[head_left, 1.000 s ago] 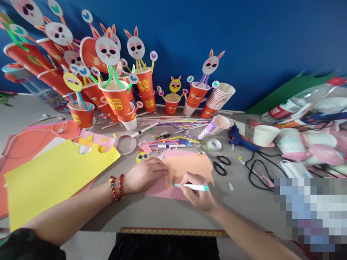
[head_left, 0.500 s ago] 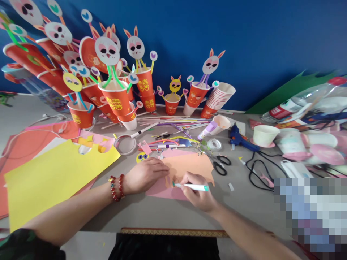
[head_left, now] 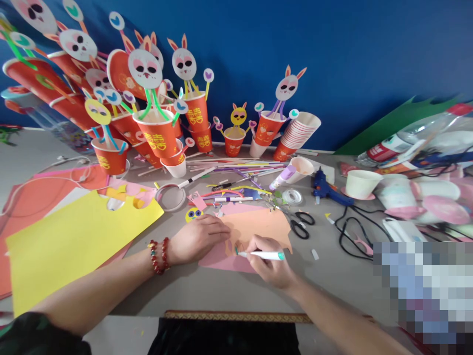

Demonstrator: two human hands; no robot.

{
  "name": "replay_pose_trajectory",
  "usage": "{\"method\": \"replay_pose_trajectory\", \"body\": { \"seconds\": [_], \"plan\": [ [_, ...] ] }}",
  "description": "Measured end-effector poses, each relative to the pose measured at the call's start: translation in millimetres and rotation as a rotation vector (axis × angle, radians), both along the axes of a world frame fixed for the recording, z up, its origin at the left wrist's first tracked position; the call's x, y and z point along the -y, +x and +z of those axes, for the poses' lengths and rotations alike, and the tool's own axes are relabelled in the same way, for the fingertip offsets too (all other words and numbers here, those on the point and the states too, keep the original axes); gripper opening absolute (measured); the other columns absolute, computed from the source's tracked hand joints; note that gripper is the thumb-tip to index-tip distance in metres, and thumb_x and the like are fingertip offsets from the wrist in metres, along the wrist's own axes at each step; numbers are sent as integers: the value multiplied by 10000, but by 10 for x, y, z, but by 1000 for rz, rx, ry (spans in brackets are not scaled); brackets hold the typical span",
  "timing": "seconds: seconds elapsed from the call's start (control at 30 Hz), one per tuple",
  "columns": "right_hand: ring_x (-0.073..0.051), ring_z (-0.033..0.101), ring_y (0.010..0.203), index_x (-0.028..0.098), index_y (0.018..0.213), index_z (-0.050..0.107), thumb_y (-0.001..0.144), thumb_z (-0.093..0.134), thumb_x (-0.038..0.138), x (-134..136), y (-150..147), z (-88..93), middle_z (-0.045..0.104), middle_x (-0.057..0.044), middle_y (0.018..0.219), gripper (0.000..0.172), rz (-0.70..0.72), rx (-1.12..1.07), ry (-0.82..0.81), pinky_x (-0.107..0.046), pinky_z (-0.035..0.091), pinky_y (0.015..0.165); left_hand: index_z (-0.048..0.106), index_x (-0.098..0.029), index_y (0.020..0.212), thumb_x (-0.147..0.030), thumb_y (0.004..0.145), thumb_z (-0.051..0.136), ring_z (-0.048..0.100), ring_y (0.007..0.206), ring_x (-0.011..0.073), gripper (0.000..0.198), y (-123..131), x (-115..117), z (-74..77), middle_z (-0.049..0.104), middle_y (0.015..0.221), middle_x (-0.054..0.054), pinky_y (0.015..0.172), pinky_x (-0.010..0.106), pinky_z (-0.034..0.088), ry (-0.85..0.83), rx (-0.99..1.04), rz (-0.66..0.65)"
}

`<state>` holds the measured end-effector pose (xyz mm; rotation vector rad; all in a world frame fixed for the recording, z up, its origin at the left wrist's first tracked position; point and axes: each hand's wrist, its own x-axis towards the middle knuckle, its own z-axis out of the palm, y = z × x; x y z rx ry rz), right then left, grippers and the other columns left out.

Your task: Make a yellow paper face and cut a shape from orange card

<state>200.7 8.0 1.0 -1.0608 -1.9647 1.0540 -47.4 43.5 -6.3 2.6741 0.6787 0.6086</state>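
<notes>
My right hand (head_left: 272,268) grips a white marker pen (head_left: 269,255) with a green end cap. Its tip rests on a small green mark on the peach paper (head_left: 262,224), near the lower left edge. Beneath that sheet lies a pink paper (head_left: 225,264). Flat on the left side of the papers rests my left hand (head_left: 199,237), fingers stretched out and lying together. Just beyond it is a yellow round paper face (head_left: 193,214) with blue eyes, partly covered by that hand. Black-handled scissors (head_left: 301,226) lie at the right of the sheets.
Red paper cups with bunny figures (head_left: 157,135) crowd the back left. A cup stack (head_left: 298,135) leans at the back. Pens and sticks (head_left: 236,165) lie behind the papers. At right are a blue glue gun (head_left: 330,191) and a black cord (head_left: 351,236). Yellow paper (head_left: 81,241) lies left.
Both hands stay almost where they were. The marker tip remains at the same spot on the peach paper, with only the slightest shift; the view itself moves a little.
</notes>
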Motion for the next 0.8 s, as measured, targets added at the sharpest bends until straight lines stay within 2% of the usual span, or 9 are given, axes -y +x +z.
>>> {"method": "replay_pose_trajectory", "body": {
  "seconds": [0.2,0.47,0.8],
  "plan": [
    [-99,382,462,211,711,487,852,495,162,0,56,-40,459,61,549,150,-95,-58,-32,-223,295,463,635,-176,1182,-121,957,409,607,1111,241,323,-7,0,8,697,1192,120,959,407,481,3,-16,-1],
    [-93,337,451,206,688,488,847,493,161,-14,107,-52,417,68,529,165,-98,-21,-44,-228,271,457,642,-189,1165,-118,940,409,602,1114,248,331,-13,3,21,685,1219,111,947,407,480,5,-41,-6],
    [-95,390,481,208,696,469,852,494,145,-17,97,-63,449,63,555,170,-81,-10,-1,-225,297,489,650,-184,1140,-117,952,408,607,1101,234,314,-15,6,8,684,1228,101,951,399,477,27,-37,-2]
  ]
}}
